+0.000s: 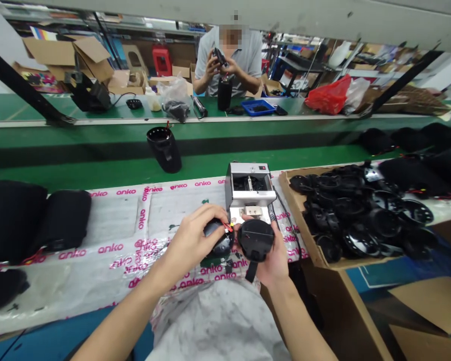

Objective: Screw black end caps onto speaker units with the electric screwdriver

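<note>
My left hand is closed in a pinch on thin red wires with small white and yellow ends. Right under those fingers is a glossy black rounded part, partly covered by the hand. My right hand grips a round black cap by its side, its flat face turned up toward me. A short black strap hangs below the cap. Just beyond both hands stands a silver machine with an open top and a small metal block at its front.
A cardboard box of black plastic parts stands on the right. Black fabric-covered cylinders lie on the left. A black perforated cylinder stands beyond the wrapped bench. Across the line, a person holds a dark part.
</note>
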A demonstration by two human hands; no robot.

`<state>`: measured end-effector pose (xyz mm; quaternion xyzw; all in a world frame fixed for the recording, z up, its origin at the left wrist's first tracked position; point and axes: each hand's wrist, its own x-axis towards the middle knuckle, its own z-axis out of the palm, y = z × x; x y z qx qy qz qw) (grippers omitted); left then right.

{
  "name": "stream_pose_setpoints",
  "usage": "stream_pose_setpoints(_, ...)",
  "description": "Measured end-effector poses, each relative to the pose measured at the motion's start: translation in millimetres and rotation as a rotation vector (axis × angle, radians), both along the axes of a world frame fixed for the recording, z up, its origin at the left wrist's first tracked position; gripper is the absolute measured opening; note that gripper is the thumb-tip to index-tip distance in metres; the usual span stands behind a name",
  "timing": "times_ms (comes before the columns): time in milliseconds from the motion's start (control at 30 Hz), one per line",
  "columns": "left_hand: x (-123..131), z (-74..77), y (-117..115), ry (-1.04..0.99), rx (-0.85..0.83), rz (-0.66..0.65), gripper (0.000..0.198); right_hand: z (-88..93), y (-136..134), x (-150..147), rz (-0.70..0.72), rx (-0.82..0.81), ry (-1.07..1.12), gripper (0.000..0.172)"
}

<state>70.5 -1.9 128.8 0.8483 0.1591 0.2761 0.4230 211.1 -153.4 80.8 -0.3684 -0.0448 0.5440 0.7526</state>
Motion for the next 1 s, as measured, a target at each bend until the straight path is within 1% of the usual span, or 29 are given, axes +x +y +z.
stream_pose_setpoints(67,-3.0,1.2,-2.6,0.014,0.028,0.022,0.018,-0.6,-1.4,-6.2,0.013,0.034,0.002,0.062)
stream_pose_setpoints(133,-6.7,-0.8,-7.4,0.016,0.057,0.069,0.022,-2.7,-3.7,-13.8,0.021,0.052,0.008,0.059)
stream_pose_setpoints(233,-11.2,-9.3,-16.6,-0.004,0.036,0.162,0.03,-7.6,-9.4,-22.1,0.013,0.028,-0.004,0.056)
stream_pose_setpoints(300,-12.5,-14.6,-21.8,-0.026,0.024,0.171,0.026,-10.2,-12.9,-22.4,0.003,0.001,-0.023,0.056)
stream_pose_setpoints(400,-13.1,-14.8,-24.4,-0.07,0.052,0.097,0.022,-10.8,-13.6,-15.0,-0.041,-0.017,-0.057,0.058)
stream_pose_setpoints(500,-16.3,-6.6,-19.8,-0.066,0.034,-0.047,0.023,-6.6,-7.9,-6.4,-0.111,-0.011,-0.121,0.06)
stream_pose_setpoints(600,-21.4,1.2,-11.4,-0.066,0.028,-0.184,0.02,-1.7,-0.9,-5.0,-0.128,0.02,-0.194,0.06)
stream_pose_setpoints(733,-22.7,4.3,-1.9,-0.067,0.12,-0.286,0.016,-0.1,2.5,-13.4,-0.12,-0.006,-0.189,0.058)
stream_pose_setpoints(800,-20.1,4.2,-0.8,-0.045,0.193,-0.302,0.015,-0.3,2.3,-18.0,-0.136,-0.029,-0.169,0.058)
stream_pose_setpoints(867,-16.6,3.6,-3.4,-0.047,0.25,-0.259,0.013,-0.3,2.0,-21.4,-0.149,-0.031,-0.157,0.058)
stream_pose_setpoints(1000,-11.0,-0.5,-18.2,-0.049,0.232,-0.014,0.011,-0.2,1.9,-22.0,-0.141,-0.021,-0.157,0.057)
